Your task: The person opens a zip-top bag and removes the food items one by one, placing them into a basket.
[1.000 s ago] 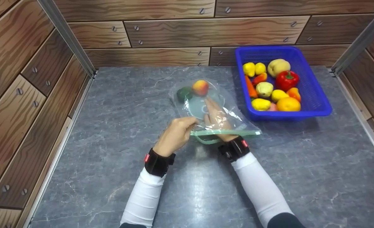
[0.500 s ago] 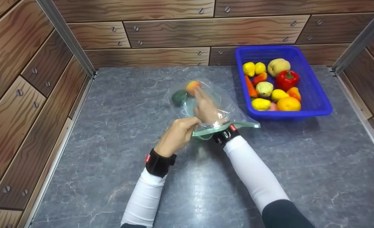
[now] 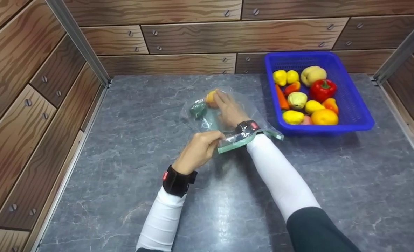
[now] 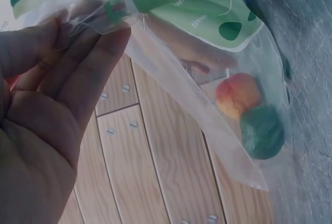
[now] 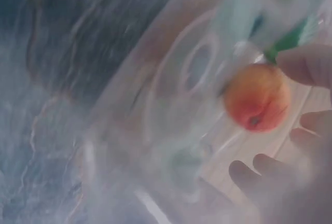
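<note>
A clear zip bag (image 3: 233, 144) with a green closure strip and green print lies on the grey tabletop. My left hand (image 3: 197, 150) pinches the left end of its mouth between thumb and fingers. Deep inside the bag is my right hand (image 3: 232, 111), the mouth lying around its wrist. Its fingers reach over a red-yellow peach (image 5: 258, 98); in the right wrist view they are spread near it, without curling round it. Beside the peach, also inside, sits a rounded dark green fruit or vegetable (image 4: 262, 131).
To the right stands a blue plastic basket (image 3: 364, 119) with several fruits and vegetables, among them a red bell pepper (image 3: 322, 90) and an orange (image 3: 324, 117). Wood-patterned panels (image 3: 189, 38) wall the table at the back and sides.
My right hand has slid further into the bag, up and left, to the peach. Peach and green item have shifted slightly left. My left hand has kept its pinch on the bag.
</note>
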`<state>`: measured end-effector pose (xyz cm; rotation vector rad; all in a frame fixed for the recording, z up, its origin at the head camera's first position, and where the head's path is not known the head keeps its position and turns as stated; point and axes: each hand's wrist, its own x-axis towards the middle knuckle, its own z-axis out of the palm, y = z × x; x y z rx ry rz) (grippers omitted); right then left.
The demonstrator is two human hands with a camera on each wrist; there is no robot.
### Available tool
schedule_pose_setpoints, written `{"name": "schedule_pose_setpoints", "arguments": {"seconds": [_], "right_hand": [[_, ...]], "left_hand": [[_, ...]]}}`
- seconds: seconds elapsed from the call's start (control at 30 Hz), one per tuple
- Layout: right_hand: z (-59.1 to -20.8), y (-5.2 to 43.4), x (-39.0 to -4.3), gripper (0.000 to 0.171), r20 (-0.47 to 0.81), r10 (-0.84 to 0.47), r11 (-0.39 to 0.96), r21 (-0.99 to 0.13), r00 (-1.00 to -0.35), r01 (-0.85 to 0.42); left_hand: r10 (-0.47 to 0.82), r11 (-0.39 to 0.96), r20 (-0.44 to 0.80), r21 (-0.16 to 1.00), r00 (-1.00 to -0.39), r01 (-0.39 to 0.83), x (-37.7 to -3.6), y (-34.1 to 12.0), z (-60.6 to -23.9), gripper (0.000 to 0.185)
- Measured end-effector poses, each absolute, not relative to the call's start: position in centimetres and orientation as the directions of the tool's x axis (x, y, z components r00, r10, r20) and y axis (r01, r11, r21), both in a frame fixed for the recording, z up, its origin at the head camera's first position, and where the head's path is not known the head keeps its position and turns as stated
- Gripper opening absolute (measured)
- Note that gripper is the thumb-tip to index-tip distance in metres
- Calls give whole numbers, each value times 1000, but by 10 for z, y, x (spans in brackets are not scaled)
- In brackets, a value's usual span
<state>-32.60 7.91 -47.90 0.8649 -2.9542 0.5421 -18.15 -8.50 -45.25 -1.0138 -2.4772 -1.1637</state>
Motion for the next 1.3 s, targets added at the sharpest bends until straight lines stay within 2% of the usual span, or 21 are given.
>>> {"name": "schedule_pose_setpoints", "arguments": {"seconds": [0.17,0.37,0.47,0.57,0.67,0.8,1.0,1.07,1.17,1.3], "right_hand": [[-481,77,-330,90,-12,-498,812,-357,-867,-462],[-474,63,-333,92,-167,-431,886,-263,-886,-382],[-470,61,-334,95,-146,-408,898,-245,-901,-366],[-469,61,-335,91,-92,-408,895,-239,-908,-377],[-469,62,-337,82,-42,-420,886,-235,-906,-400],[-471,62,-339,62,4,-440,870,-248,-898,-427],[-473,68,-342,62,55,-486,845,-224,-872,-485],[-474,71,-341,57,56,-503,838,-211,-863,-503],[-474,77,-339,58,39,-504,833,-241,-863,-498],[-471,82,-334,57,38,-485,814,-346,-874,-466]], "left_hand": [[507,439,462,588,-727,679,-181,-86,-454,16],[504,438,468,586,-726,682,-181,-87,-454,17],[504,432,469,590,-725,682,-181,-88,-454,17],[500,432,464,599,-731,675,-181,-88,-453,17],[498,430,460,605,-735,670,-181,-89,-452,16],[495,425,467,605,-732,673,-182,-90,-451,17],[488,425,475,603,-732,675,-184,-92,-452,19],[488,425,470,608,-735,671,-184,-92,-452,19],[485,430,461,614,-743,661,-184,-94,-451,18],[468,444,453,621,-759,645,-184,-96,-450,16]]}}
